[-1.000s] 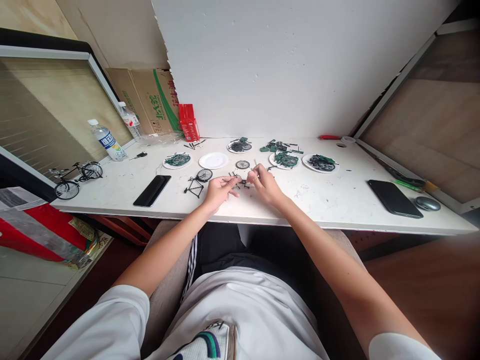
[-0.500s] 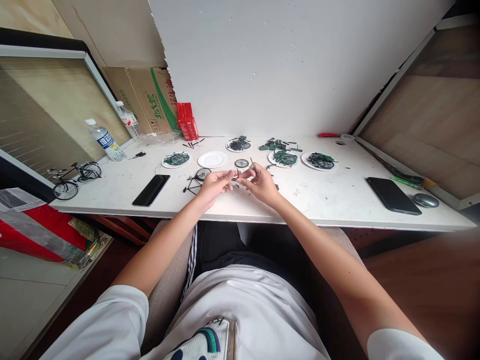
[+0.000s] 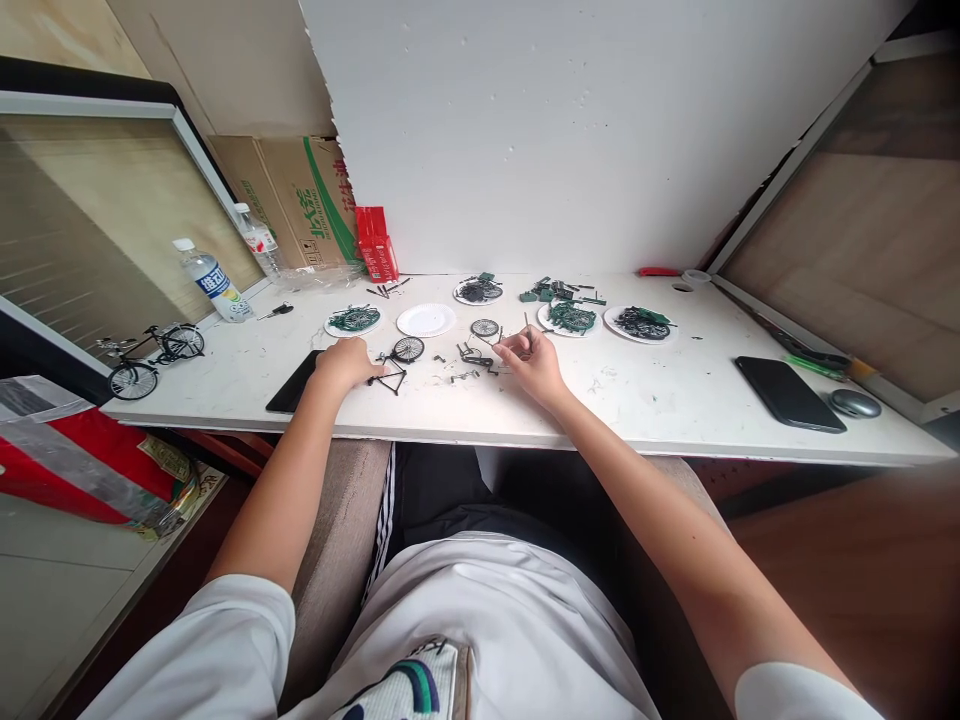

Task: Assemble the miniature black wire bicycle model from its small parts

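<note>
My left hand [image 3: 343,366] is low over the table, its thumb stretched out to the end of a black model bicycle frame [image 3: 391,376]. Its other fingers are mostly hidden, and no lifted part shows in it. A spoked wheel [image 3: 409,349] is joined to the frame. My right hand [image 3: 534,362] is closed, with a thin dark rod [image 3: 527,322] standing up between its fingers. At its thumb and fingertip is a thin sliver too small to name. Small dark bicycle parts [image 3: 475,357] lie left of this hand, and a loose wheel [image 3: 484,328] lies behind them.
Paper plates with green and black parts stand along the back, beside a bare plate [image 3: 426,320] and loose green pieces [image 3: 555,290]. A phone [image 3: 291,385] lies partly under my left forearm. An assembled model bicycle [image 3: 154,356], bottles [image 3: 214,282], another phone [image 3: 787,393] and a mouse [image 3: 853,403] are farther out.
My hands have parted. The left moved left to the bicycle frame, while the right shifted slightly right, keeping the thin rod. Small parts on the table between them are now uncovered.
</note>
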`<action>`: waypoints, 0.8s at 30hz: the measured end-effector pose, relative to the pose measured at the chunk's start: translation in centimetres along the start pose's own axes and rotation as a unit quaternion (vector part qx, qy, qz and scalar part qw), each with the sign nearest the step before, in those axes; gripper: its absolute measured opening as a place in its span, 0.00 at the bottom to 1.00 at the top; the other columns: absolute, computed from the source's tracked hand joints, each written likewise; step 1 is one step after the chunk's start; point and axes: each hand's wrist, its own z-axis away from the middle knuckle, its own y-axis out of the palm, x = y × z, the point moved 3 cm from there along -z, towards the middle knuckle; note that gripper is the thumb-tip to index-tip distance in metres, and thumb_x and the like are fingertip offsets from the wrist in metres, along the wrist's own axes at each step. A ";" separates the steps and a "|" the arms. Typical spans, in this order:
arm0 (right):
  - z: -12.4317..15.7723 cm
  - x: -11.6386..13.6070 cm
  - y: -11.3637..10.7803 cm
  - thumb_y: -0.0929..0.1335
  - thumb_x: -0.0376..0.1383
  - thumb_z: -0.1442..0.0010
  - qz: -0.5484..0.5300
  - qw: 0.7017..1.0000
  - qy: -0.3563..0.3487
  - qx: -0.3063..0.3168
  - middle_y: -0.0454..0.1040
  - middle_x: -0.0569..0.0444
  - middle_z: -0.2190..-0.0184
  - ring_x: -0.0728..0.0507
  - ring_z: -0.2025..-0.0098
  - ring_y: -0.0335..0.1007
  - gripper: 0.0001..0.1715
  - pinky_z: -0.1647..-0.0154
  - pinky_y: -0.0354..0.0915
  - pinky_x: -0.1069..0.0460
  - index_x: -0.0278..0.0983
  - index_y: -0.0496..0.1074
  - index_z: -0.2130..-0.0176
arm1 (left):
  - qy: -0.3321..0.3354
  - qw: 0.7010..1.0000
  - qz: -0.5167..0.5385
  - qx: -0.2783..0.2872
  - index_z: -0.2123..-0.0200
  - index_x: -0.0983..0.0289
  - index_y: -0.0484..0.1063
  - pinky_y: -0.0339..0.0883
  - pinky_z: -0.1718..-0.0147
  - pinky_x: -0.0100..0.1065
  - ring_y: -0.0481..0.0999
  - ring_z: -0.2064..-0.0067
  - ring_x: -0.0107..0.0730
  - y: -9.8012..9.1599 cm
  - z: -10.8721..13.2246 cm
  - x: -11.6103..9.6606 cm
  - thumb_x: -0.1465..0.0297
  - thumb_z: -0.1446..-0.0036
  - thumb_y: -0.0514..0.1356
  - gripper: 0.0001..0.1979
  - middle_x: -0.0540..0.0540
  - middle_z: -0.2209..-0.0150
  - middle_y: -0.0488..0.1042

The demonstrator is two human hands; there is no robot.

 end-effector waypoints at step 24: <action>0.4 0.4 0.6 0.75 0.57 0.35 -0.003 1.000 -0.009 0.014 0.82 0.47 0.57 0.38 0.55 0.78 0.33 0.60 0.71 0.44 0.45 0.52 0.66 | 0.142 0.683 0.696 0.170 0.54 0.68 0.83 0.78 0.42 0.39 0.86 0.53 0.37 5.4 2.5 -8.2 0.65 0.42 0.79 0.18 0.62 0.56 0.86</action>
